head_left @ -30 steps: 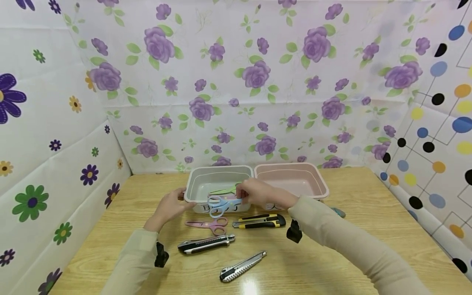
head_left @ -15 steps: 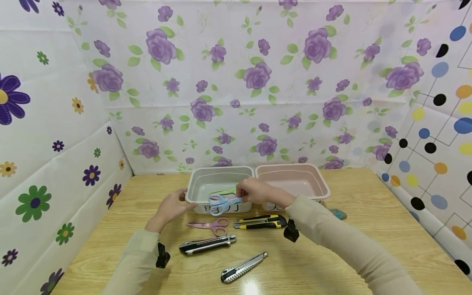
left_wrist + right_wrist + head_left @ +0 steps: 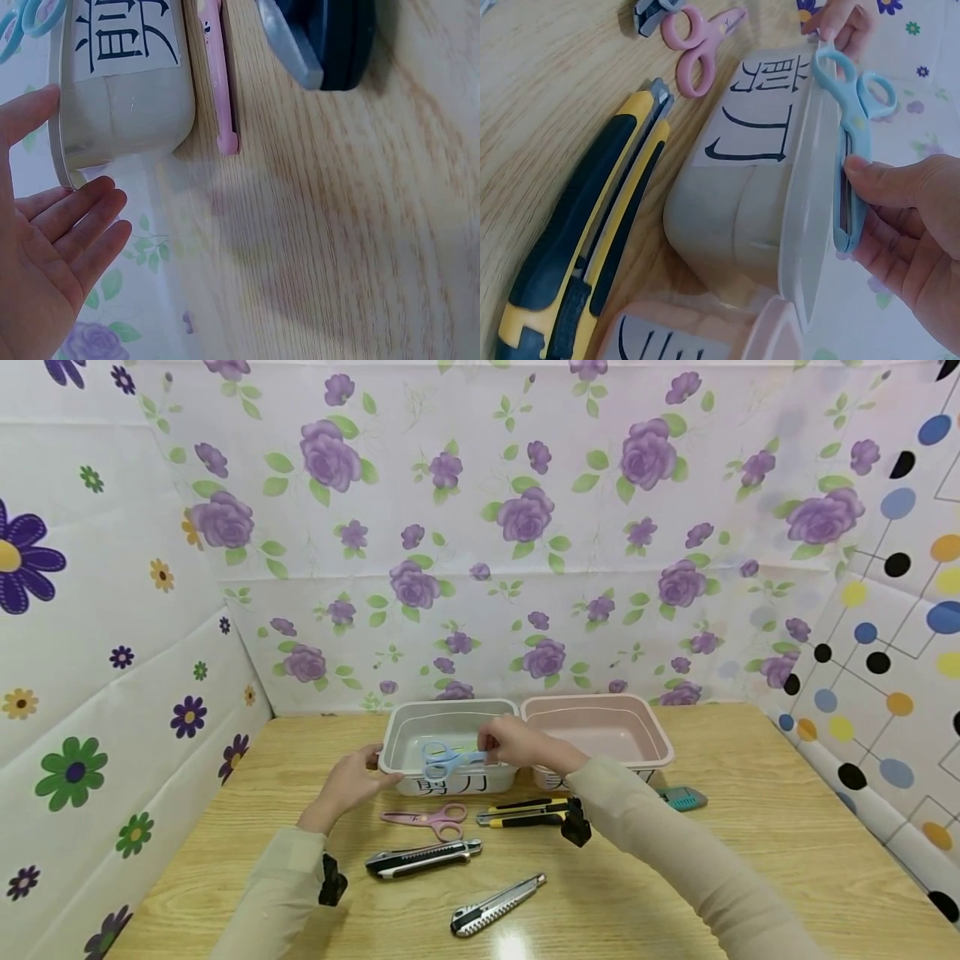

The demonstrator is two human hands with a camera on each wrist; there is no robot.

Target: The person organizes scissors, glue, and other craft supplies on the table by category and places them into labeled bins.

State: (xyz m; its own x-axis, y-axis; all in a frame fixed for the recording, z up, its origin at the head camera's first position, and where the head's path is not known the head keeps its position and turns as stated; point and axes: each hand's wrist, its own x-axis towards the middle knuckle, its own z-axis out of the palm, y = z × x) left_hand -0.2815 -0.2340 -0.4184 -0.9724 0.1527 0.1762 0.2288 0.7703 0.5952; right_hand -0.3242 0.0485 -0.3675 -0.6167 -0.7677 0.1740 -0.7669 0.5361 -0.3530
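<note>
Light blue scissors (image 3: 853, 105) hang over the front rim of the grey bin (image 3: 390, 752), handles to the left. My right hand (image 3: 513, 742) pinches them by the blade end between thumb and fingers. At the bin's left front corner is my left hand (image 3: 352, 785), its thumb on the rim and its fingers (image 3: 90, 225) extended along the side. Inside the bin lies something green (image 3: 468, 747), mostly hidden behind the blue scissors and right hand. Pink scissors (image 3: 427, 818) rest on the table in front of the bin.
A pink bin (image 3: 660, 743) adjoins the grey one on the right; both have labels on the front. On the table lie a yellow-black utility knife (image 3: 525, 814), a black-silver knife (image 3: 423, 858), a silver knife (image 3: 498, 906) and a teal cutter (image 3: 682, 798).
My right hand has shifted slightly up and back, lifting the blue scissors from before the label to the level of the bin's rim. The left hand stays at the corner.
</note>
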